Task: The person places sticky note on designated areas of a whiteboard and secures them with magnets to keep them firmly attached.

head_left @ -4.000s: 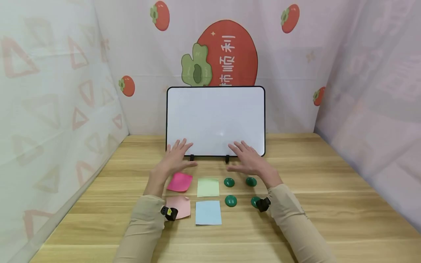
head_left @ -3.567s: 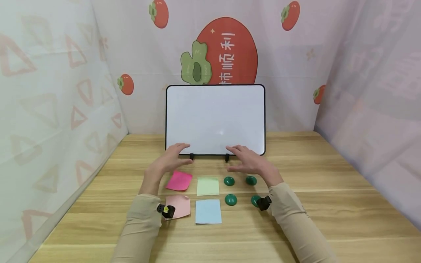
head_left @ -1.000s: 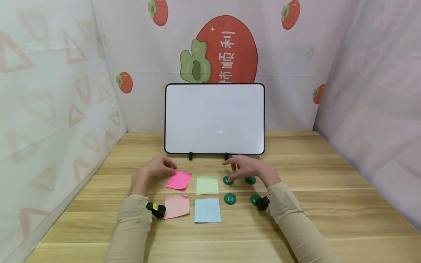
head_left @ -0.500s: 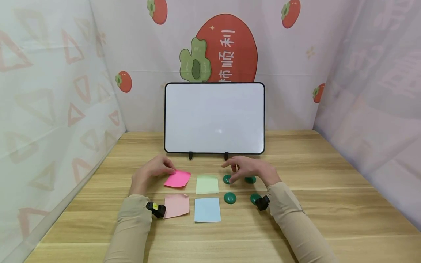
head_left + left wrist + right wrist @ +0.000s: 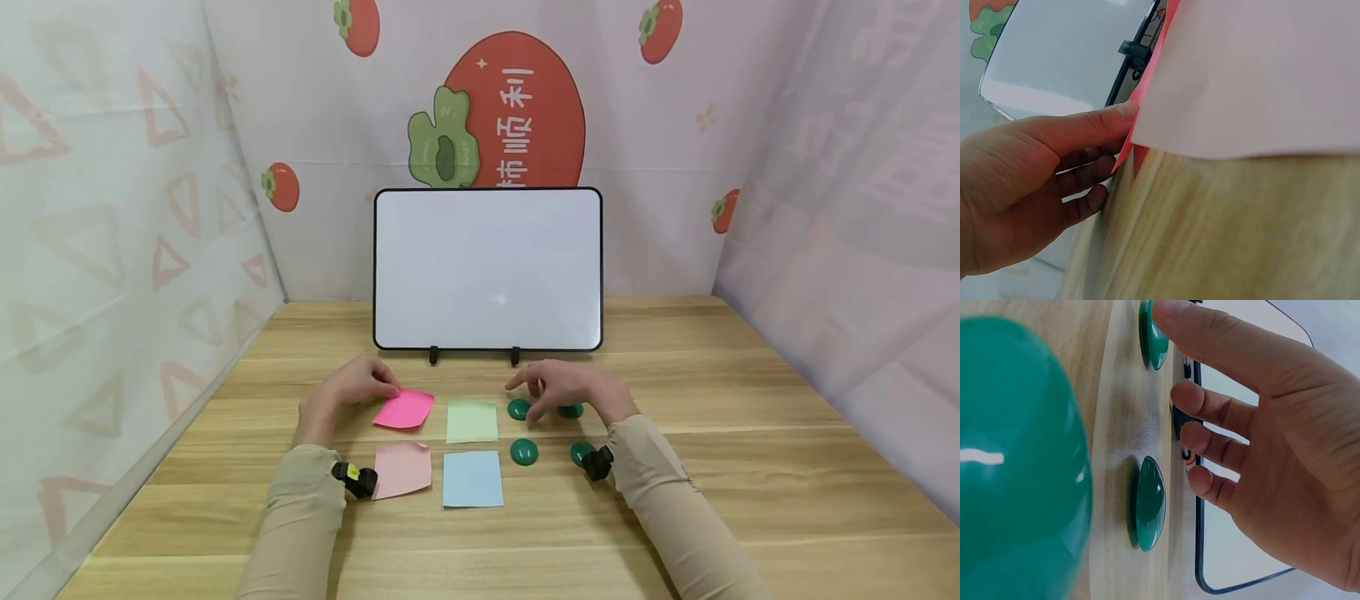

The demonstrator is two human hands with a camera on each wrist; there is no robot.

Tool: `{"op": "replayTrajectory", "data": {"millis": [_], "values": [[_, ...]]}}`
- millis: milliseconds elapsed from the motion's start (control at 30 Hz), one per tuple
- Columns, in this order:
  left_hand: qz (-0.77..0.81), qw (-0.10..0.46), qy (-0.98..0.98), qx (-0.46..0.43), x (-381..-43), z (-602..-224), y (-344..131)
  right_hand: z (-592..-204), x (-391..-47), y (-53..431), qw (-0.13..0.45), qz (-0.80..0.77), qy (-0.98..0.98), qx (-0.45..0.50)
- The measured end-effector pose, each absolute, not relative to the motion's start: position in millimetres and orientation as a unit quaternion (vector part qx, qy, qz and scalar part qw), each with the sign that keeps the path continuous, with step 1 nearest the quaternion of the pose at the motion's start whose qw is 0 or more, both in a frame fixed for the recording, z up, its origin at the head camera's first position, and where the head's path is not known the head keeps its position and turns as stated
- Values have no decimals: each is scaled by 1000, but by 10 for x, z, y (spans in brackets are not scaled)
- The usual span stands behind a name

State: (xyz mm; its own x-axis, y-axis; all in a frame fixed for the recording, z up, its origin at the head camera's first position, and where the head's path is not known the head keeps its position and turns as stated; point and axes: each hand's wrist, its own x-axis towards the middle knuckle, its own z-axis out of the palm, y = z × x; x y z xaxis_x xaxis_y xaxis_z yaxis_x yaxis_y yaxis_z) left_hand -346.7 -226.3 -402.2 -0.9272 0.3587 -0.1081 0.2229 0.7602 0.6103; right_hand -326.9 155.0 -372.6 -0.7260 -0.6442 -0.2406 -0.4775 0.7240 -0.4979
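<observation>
My left hand (image 5: 352,385) pinches the far left corner of a hot pink sticky note (image 5: 405,409) between thumb and fingers, and that corner is raised off the table in the left wrist view. A pale pink sticky note (image 5: 403,470) lies nearer, with a pale green one (image 5: 472,421) and a light blue one (image 5: 473,479) to the right. My right hand (image 5: 573,385) hovers over a green domed magnet (image 5: 518,409), its fingers loosely bent around nothing. Behind it sits another green magnet (image 5: 1150,503), partly covered by the hand in the head view.
A whiteboard (image 5: 487,268) with a black frame stands upright at the back on small black feet (image 5: 433,356). Two more green magnets lie nearer, one bare (image 5: 524,452) and one partly behind the right wrist camera (image 5: 597,463). Printed cloth (image 5: 652,150) hangs around the wooden table (image 5: 525,550).
Both hands have come down from in front of the whiteboard. The left has moved left and taken the hot pink note's corner, lifting it; the right has lowered over the magnets.
</observation>
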Motion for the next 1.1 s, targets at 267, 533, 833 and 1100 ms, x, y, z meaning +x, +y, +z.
{"op": "replayTrajectory", "data": {"millis": [267,533,833,1100], "values": [[312,114,931,152,-3452,-3990,-2255,-3723,-3284,1563,205,-193,907,-314],[317,113,928,158,-3463,-4013,-2270,-3751,-3286,1571,214,-198,907,-304],[315,110,928,165,-3453,-3997,-2269,-3772,-3304,1567,216,-202,909,-295],[317,110,927,167,-3456,-4000,-2269,-3784,-3296,1551,206,-199,914,-288]]}}
